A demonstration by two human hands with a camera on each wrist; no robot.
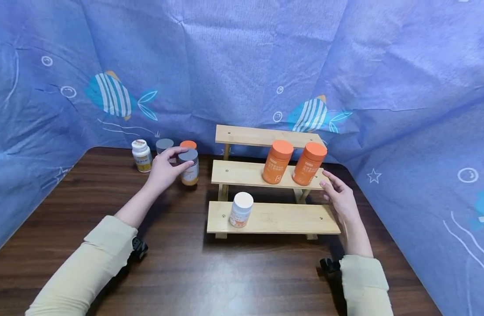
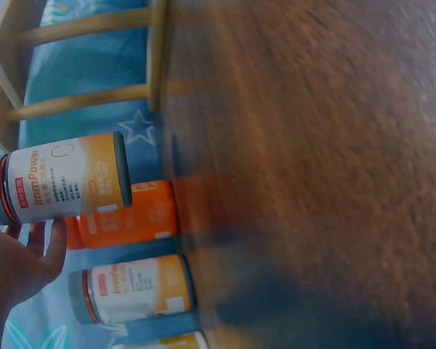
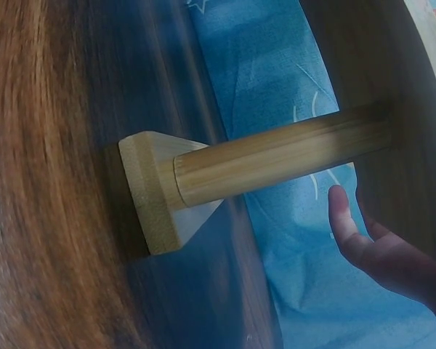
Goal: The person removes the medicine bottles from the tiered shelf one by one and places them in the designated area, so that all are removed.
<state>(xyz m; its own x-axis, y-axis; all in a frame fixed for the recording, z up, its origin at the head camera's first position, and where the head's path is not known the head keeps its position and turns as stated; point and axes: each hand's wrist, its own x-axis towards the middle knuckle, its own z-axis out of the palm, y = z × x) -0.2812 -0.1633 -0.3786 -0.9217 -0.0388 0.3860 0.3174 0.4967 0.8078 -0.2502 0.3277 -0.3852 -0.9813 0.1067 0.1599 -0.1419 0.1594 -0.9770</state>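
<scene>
My left hand (image 1: 164, 169) grips a grey-lidded pill bottle (image 2: 69, 178) by its lid. That bottle, with its white and orange label, is raised off the table, and its grey base shows in the left wrist view. Behind it are another grey-lidded bottle (image 2: 136, 289) and an orange bottle (image 2: 134, 214), standing on the table. At the right end of the wooden three-step rack (image 1: 242, 172), my right hand (image 1: 342, 199) has its fingertips right at the middle shelf's edge, fingers relaxed. Two orange bottles (image 1: 277, 162) stand on that shelf. A white bottle (image 1: 241, 210) stands on the lowest shelf.
A white-capped bottle with a yellow label (image 1: 142, 156) stands at the far left of the bottle group. The dark wooden table (image 1: 242, 276) meets a blue fish-print cloth (image 1: 234, 57) at the back and sides. A wooden post (image 3: 276, 160) supports the rack near my right hand.
</scene>
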